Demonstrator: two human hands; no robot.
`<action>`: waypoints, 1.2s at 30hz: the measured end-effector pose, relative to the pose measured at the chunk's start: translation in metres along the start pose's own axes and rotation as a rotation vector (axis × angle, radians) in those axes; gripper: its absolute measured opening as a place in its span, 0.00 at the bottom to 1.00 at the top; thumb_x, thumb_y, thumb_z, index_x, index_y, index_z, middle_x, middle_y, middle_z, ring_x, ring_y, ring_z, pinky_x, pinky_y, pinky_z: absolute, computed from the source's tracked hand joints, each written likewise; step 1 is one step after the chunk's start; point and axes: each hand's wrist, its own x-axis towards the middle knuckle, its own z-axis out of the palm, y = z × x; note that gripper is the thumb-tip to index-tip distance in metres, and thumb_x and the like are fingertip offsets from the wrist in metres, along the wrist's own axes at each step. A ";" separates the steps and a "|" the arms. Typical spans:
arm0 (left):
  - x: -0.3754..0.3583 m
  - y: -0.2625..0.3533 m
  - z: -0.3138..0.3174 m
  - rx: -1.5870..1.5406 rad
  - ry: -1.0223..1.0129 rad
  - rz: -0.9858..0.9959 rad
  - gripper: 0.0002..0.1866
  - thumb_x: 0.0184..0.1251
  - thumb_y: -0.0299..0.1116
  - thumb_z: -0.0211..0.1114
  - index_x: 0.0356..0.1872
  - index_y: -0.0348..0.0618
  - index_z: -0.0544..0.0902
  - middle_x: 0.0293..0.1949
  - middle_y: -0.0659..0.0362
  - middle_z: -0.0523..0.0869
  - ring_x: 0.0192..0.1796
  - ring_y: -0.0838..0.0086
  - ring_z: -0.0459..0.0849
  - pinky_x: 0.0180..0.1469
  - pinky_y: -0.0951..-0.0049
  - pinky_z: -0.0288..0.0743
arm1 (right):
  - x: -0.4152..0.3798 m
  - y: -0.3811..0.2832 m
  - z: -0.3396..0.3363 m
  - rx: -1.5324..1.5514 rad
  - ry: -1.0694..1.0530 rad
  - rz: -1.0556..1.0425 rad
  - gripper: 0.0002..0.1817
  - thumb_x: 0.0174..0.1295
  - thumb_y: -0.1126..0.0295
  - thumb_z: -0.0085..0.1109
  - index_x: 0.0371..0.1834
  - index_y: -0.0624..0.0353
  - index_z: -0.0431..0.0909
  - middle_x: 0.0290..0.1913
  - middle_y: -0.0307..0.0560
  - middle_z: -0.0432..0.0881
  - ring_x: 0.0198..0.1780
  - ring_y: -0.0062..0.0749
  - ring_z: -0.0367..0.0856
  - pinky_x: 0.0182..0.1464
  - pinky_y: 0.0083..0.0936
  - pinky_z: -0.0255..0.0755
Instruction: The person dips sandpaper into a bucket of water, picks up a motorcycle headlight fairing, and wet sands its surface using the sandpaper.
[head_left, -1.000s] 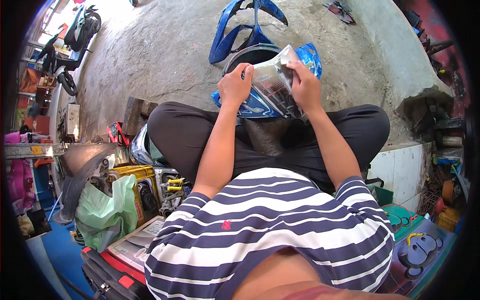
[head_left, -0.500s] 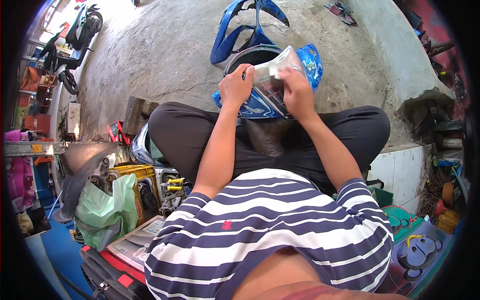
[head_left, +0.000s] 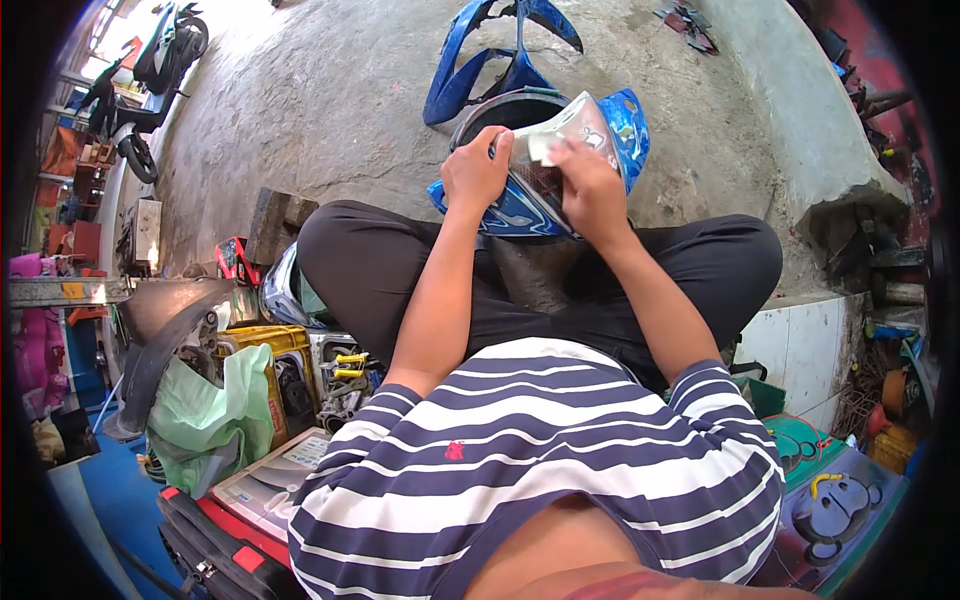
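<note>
A blue motorcycle fairing panel [head_left: 628,130] with patterned trim stands between my bent legs. Across its upper part lies a pale, clear plastic piece [head_left: 585,122], with a mesh-like surface visible beneath it. My left hand [head_left: 477,172] is closed at the left end of that plastic piece, thumb and fingers pinched at its edge. Pressed close to its middle, my right hand [head_left: 592,188] pinches a small white piece [head_left: 543,149], slightly blurred; I cannot make out whether it is cloth or paper.
Another blue fairing part [head_left: 455,90] lies on the concrete floor just beyond. A motorbike [head_left: 140,120] stands at the far left. At my left are a green plastic bag [head_left: 215,400], a yellow crate [head_left: 285,345] and a black-and-red case [head_left: 225,545]. A low wall [head_left: 800,130] runs along the right.
My right hand has shifted slightly left and the white piece has moved a little left and down over the plastic. My left hand stays at the edge.
</note>
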 end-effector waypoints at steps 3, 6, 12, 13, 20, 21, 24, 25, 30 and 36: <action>-0.002 0.002 0.000 -0.001 -0.011 0.004 0.21 0.82 0.60 0.55 0.56 0.63 0.90 0.41 0.46 0.94 0.49 0.43 0.91 0.53 0.46 0.81 | 0.007 0.031 -0.006 0.058 0.007 0.333 0.15 0.67 0.82 0.60 0.55 0.58 0.85 0.56 0.56 0.90 0.63 0.56 0.86 0.63 0.42 0.80; 0.000 0.001 0.000 -0.013 -0.013 0.008 0.21 0.82 0.60 0.55 0.56 0.63 0.90 0.41 0.46 0.93 0.49 0.42 0.91 0.53 0.47 0.81 | 0.006 0.032 -0.009 0.041 0.017 0.320 0.17 0.64 0.82 0.59 0.54 0.57 0.86 0.55 0.57 0.89 0.61 0.57 0.86 0.61 0.45 0.80; 0.000 -0.002 0.002 -0.020 0.004 0.015 0.22 0.82 0.60 0.55 0.56 0.63 0.90 0.42 0.46 0.93 0.49 0.43 0.91 0.53 0.47 0.81 | 0.001 0.000 -0.002 0.002 -0.050 0.047 0.19 0.61 0.84 0.62 0.55 0.58 0.87 0.55 0.57 0.90 0.62 0.56 0.87 0.66 0.46 0.79; 0.000 -0.003 0.002 -0.010 0.000 0.012 0.22 0.82 0.60 0.55 0.56 0.63 0.90 0.41 0.46 0.93 0.49 0.43 0.91 0.53 0.47 0.81 | 0.004 0.014 0.000 0.010 -0.009 0.110 0.19 0.62 0.83 0.62 0.56 0.58 0.87 0.54 0.56 0.91 0.61 0.56 0.88 0.66 0.46 0.80; 0.002 0.000 0.002 0.004 -0.008 0.010 0.22 0.82 0.60 0.55 0.56 0.64 0.90 0.41 0.46 0.94 0.49 0.43 0.91 0.53 0.46 0.81 | 0.002 0.021 -0.004 -0.021 -0.025 0.231 0.19 0.63 0.83 0.63 0.56 0.56 0.87 0.56 0.54 0.90 0.63 0.55 0.87 0.64 0.46 0.80; 0.002 -0.002 0.003 0.008 -0.011 0.004 0.22 0.82 0.60 0.55 0.56 0.64 0.90 0.41 0.46 0.94 0.49 0.43 0.91 0.53 0.46 0.81 | -0.003 0.008 -0.001 -0.053 -0.031 0.106 0.19 0.63 0.83 0.63 0.56 0.56 0.87 0.57 0.54 0.90 0.64 0.55 0.87 0.64 0.46 0.80; 0.001 -0.001 0.002 0.000 -0.005 0.003 0.22 0.81 0.60 0.55 0.56 0.63 0.90 0.41 0.46 0.94 0.49 0.43 0.91 0.53 0.46 0.81 | -0.002 0.006 0.004 -0.052 -0.038 0.093 0.19 0.62 0.82 0.62 0.56 0.56 0.87 0.57 0.56 0.90 0.62 0.56 0.87 0.62 0.47 0.81; 0.000 -0.001 0.002 0.001 -0.003 0.006 0.22 0.81 0.60 0.55 0.56 0.63 0.90 0.41 0.46 0.94 0.49 0.43 0.91 0.53 0.46 0.81 | -0.001 0.010 0.004 -0.072 -0.044 0.128 0.19 0.63 0.83 0.62 0.56 0.56 0.87 0.58 0.54 0.90 0.63 0.55 0.87 0.63 0.45 0.80; 0.000 0.000 0.002 0.003 -0.003 0.009 0.22 0.81 0.60 0.56 0.56 0.63 0.90 0.41 0.46 0.94 0.50 0.43 0.91 0.54 0.47 0.82 | 0.006 0.041 -0.003 -0.026 0.052 0.398 0.18 0.65 0.83 0.62 0.56 0.55 0.87 0.54 0.56 0.90 0.58 0.58 0.88 0.59 0.46 0.81; 0.000 0.000 0.002 -0.006 0.001 0.001 0.22 0.81 0.60 0.56 0.56 0.62 0.90 0.41 0.46 0.94 0.50 0.43 0.91 0.54 0.47 0.82 | -0.001 0.001 0.003 -0.054 -0.004 0.072 0.18 0.62 0.83 0.64 0.55 0.57 0.87 0.55 0.57 0.90 0.60 0.56 0.88 0.62 0.46 0.80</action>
